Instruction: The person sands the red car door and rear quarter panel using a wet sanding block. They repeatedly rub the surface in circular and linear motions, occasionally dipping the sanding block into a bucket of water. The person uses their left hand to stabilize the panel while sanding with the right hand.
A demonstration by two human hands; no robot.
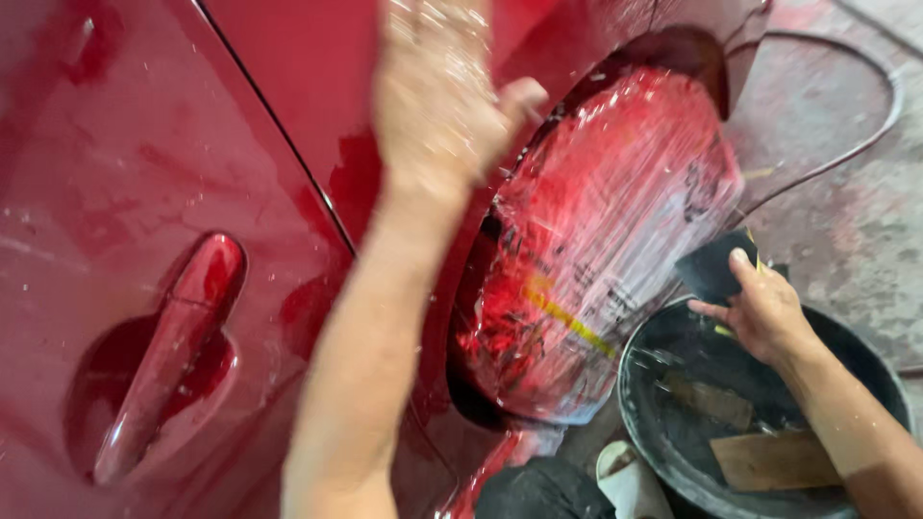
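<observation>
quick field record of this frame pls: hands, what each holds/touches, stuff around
left hand: open, wet, flat against the red car body panel, blurred
right hand: grips a dark sanding sheet over the bucket
black bucket: holds water and a wooden block
wheel: wrapped in clear plastic film, in the wheel arch
door handle: red, left of the arm
floor: concrete, stained red

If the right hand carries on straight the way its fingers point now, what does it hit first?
The right hand, holding a dark sanding sheet, points up-left toward the plastic-wrapped wheel; that likely comes first, though depth is unclear.
</observation>
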